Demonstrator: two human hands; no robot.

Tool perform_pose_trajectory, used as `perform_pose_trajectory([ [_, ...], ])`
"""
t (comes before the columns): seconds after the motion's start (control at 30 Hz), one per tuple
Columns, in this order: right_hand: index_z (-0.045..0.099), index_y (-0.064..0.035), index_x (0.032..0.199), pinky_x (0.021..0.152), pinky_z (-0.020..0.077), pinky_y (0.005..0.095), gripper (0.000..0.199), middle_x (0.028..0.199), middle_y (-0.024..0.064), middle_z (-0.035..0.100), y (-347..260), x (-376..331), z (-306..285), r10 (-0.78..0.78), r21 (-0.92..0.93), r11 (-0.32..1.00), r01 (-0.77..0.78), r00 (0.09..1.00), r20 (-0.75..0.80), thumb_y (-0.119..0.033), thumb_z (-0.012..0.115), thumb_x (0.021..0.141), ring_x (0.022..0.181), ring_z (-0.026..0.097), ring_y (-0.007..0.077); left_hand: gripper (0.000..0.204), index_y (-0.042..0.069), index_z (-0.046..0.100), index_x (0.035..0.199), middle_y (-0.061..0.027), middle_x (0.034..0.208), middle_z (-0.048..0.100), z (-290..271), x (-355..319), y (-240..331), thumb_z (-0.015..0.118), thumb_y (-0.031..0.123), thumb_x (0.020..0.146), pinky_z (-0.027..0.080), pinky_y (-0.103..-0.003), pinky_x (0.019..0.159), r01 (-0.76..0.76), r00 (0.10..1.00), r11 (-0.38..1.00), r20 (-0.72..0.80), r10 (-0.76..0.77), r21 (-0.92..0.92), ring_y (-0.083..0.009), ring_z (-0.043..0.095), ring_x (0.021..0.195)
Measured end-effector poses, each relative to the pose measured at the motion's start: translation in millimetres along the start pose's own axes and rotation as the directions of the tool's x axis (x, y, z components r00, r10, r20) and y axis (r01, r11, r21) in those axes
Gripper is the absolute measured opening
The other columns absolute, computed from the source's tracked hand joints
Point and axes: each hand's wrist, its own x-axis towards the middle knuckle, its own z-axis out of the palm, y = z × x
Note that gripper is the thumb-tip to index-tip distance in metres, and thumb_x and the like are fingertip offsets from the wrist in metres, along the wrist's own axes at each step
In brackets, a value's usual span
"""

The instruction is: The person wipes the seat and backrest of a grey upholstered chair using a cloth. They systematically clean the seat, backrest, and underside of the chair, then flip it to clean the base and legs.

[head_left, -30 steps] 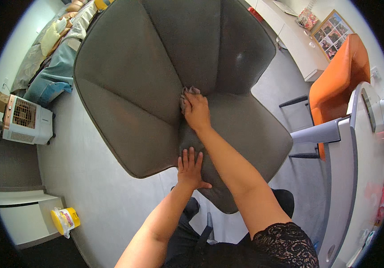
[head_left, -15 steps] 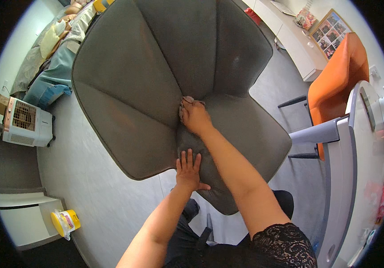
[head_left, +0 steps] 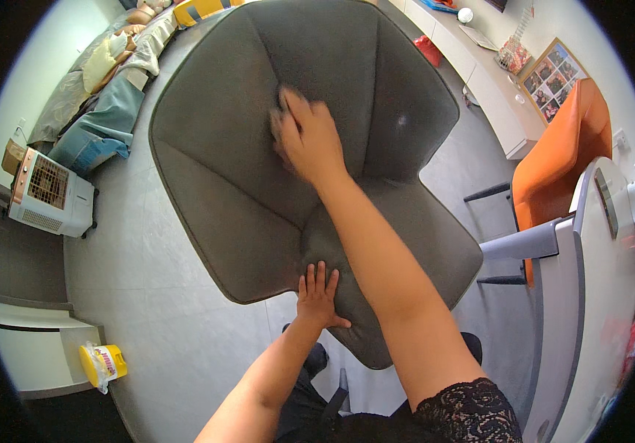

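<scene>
A dark grey padded chair with stitched seams fills the middle, its backrest on the far side and its seat nearer me. My right hand is on the upper backrest, fingers curled and smeared by motion. Bunched under those fingers is what looks like a dark cloth, mostly hidden and close in colour to the chair. My left hand lies flat on the near left part of the seat, its fingers spread and holding nothing.
An orange chair and a white table stand at the right. A white air cooler is at the left, below a heaped sofa. A yellow tub sits lower left. Behind runs a white cabinet.
My right hand has moved up from the crease between seat and backrest onto the upper backrest. My left hand stays on the seat. The chair appears slightly lower and further right in view.
</scene>
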Motion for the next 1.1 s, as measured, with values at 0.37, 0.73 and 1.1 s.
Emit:
perform_pose_trajectory([
  [0.37, 0.058, -0.0175, 0.124, 0.082, 0.0506, 0.0475, 0.037, 0.102, 0.0198, 0.054, -77.6, 79.7, -23.7, -0.383, -0.243, 0.911, 0.335, 0.904, -0.190, -0.019, 0.055, 0.088, 0.098, 0.055, 0.0403, 0.139, 0.013, 0.004, 0.156, -0.0215, 0.160, -0.008, 0.0, -6.4, -3.1, 0.067, 0.083, 0.054, -0.003, -0.055, 0.115, -0.023, 0.998, 1.000, -0.051, 0.022, -0.017, -0.0426, -0.010, 0.146],
  [0.73, 0.051, -0.0227, 0.136, 0.082, 0.0521, 0.0490, 0.050, 0.112, 0.0203, 0.053, 62.3, -57.5, -22.3, -0.052, -0.482, 0.866, 0.130, 0.984, 0.171, -0.018, 0.057, 0.087, 0.103, 0.055, 0.0396, 0.141, 0.011, 0.007, 0.155, -0.0226, 0.160, -0.007, 6.7, -2.5, -2.3, 0.068, 0.084, 0.051, -0.003, -0.057, 0.115, -0.032, 0.995, 0.999, -0.091, 0.030, -0.017, -0.0433, -0.011, 0.146],
  [1.1, 0.047, -0.0190, 0.138, 0.082, 0.0535, 0.0510, 0.052, 0.119, 0.0228, 0.050, 39.3, 69.6, -85.8, -0.180, -0.664, 0.747, 0.019, 0.968, -0.176, -0.022, 0.057, 0.087, 0.109, 0.051, 0.0446, 0.141, 0.012, 0.003, 0.156, -0.0220, 0.159, -0.012, 0.0, -0.9, -0.2, 0.067, 0.084, 0.054, -0.005, -0.057, 0.115, -0.012, 1.000, 1.000, -0.008, 0.012, -0.018, -0.0431, -0.015, 0.145],
])
